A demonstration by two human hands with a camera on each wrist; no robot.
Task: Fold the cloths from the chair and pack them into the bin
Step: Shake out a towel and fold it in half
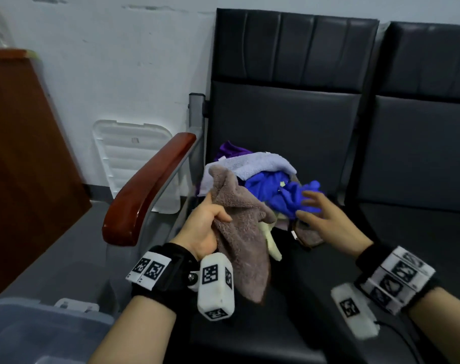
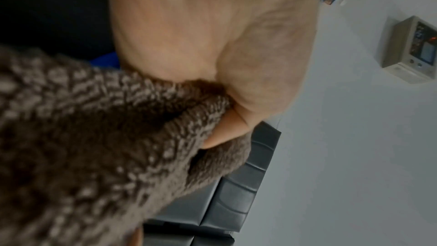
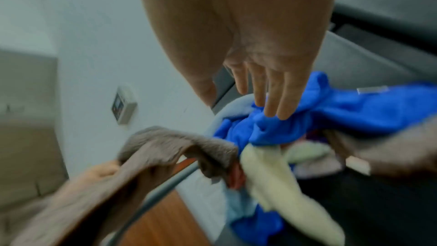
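So far nothing looks folded: the left hand (image 1: 204, 227) grips one brown towel (image 1: 239, 232), the right hand (image 1: 326, 222) reaches with loose, empty fingers, the cloth pile (image 1: 263, 174) waits on the chair (image 1: 289, 122), and the little of the bin (image 1: 26, 332) that shows holds nothing.

Soft, even indoor light with faint shadows; both wrist views are smeared with motion blur (worst around the right hand (image 3: 272, 74)), edges bowed.

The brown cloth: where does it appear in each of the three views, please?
Head: brown cloth at centre, held by the left hand.
Left wrist: fills the lower left.
Right wrist: lower left, draped.
Shared landmark: the black chair.
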